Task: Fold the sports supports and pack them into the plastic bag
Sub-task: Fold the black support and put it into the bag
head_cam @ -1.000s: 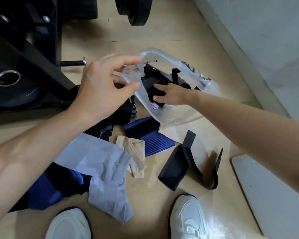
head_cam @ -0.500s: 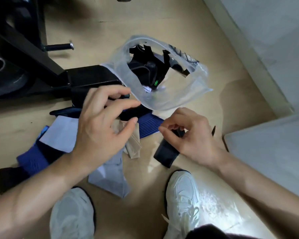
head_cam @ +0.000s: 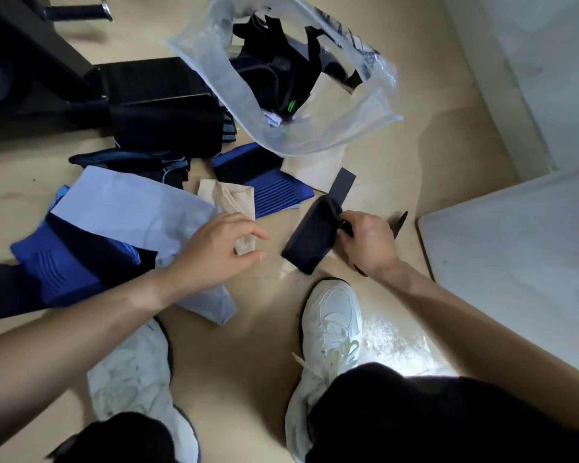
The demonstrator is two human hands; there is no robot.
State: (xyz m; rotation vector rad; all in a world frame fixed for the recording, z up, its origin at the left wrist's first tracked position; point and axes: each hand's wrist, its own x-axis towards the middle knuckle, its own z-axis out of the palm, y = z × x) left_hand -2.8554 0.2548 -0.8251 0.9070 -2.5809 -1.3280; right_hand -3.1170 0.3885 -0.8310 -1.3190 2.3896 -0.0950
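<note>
Shoes: two white shoes (head_cam: 328, 325) stand on the tan floor (head_cam: 248, 345), nearest the camera, with dark trouser knees at the bottom edge.
Left hand: the left hand (head_cam: 221, 252) holds nothing. Its fingers are loosely curved and the thumb and forefinger are apart. It sits over the beige support (head_cam: 231, 198) and the pale grey sleeve (head_cam: 131, 208); whether it touches either cannot be told.
Right hand: the right hand (head_cam: 365, 242) has its fingers curled round one edge of the black strapped support (head_cam: 310, 238), which is tipped up off the floor, just beside the shoe. One strap end sticks out past the hand toward the bag.
Loose supports: a blue ribbed support (head_cam: 268, 185) lies past the beige one. More blue fabric (head_cam: 57, 272) is at far left, partly under the grey sleeve. A dark pile (head_cam: 168, 128) lies farther back.
Plastic bag: the clear plastic bag (head_cam: 315, 135) lies beyond the loose pieces, its mouth open toward the person. Black supports (head_cam: 274, 78) are already inside.
Background: a black equipment frame (head_cam: 30, 45) is at top left and a white board (head_cam: 515, 262) at right.
Stage: probably early in folding this piece, with several supports still to pack.
Risk, straps: the loose strap ends could flop free or catch the bag's rim if they are not tucked in first.
Risk, grip: one hand holds only an edge, so the fold may spring open unless the free hand helps.
Risk, bag: the soft mouth could collapse or slide when pushed, because nothing holds it open.
</note>
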